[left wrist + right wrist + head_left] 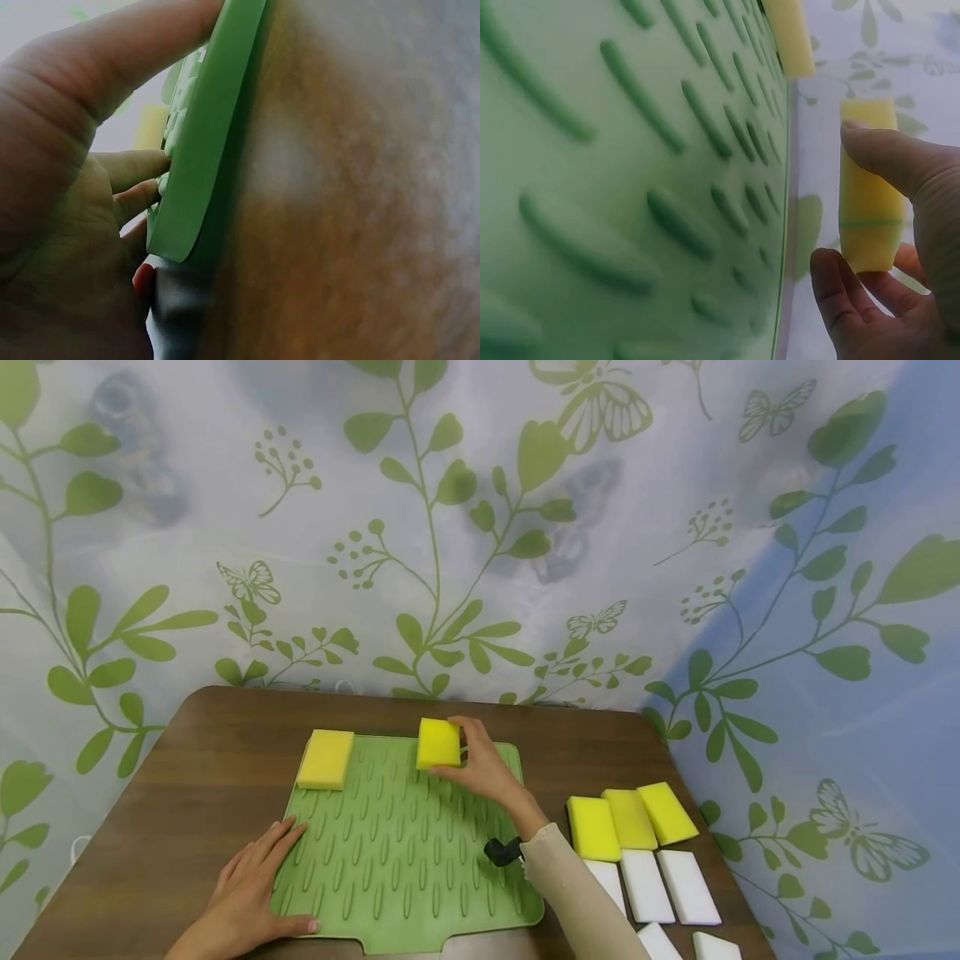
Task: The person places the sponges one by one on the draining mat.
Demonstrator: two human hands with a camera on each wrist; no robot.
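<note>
- The right hand [480, 768] pinches a yellow sponge [438, 743] between thumb and fingers, just above the far edge of the green ridged mat [405, 852] — the right wrist view shows it clear of the mat.
- The left hand [251, 893] lies flat, fingers spread, on the mat's near left corner.
- A second yellow sponge [326, 759] rests on the mat's far left corner.
- On the brown counter [187, 777], right of the mat: three yellow sponges [630, 818] and white ones [660, 885] (in rows).

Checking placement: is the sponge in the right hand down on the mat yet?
Cannot tell: fingers pinch the sponge at the mat's far edge.
</note>
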